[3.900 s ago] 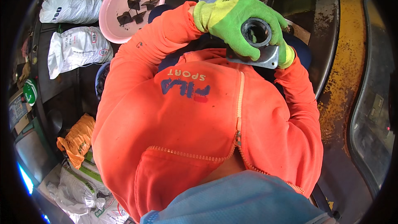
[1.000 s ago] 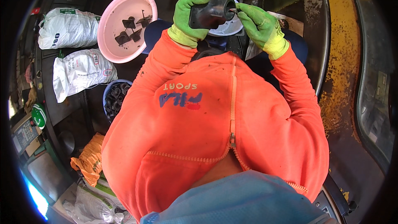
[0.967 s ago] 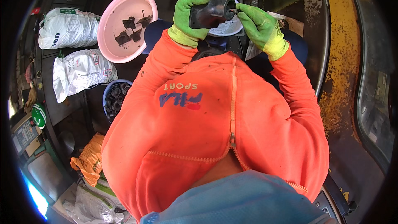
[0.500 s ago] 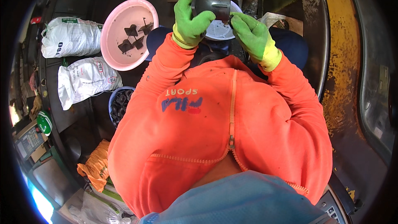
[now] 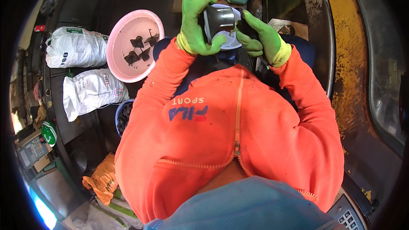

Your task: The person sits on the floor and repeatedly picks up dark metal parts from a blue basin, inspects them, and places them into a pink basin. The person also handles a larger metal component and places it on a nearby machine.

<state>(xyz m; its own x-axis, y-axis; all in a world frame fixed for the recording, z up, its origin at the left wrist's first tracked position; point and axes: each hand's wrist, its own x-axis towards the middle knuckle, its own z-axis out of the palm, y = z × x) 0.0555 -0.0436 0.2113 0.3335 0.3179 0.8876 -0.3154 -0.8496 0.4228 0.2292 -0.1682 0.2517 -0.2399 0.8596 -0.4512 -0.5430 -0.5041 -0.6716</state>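
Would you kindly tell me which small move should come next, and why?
Perhaps bring the right hand closer to the black tubular part: the left hand holds it with one end toward the right hand, and a gap separates them.

Workshop, rusted metalwork (image 5: 344,72), white sacks (image 5: 76,49), basin (image 5: 120,36) of black parts (image 5: 137,41)

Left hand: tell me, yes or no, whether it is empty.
No, the gloved left hand holds a black hollow part between its fingers above and its thumb below.
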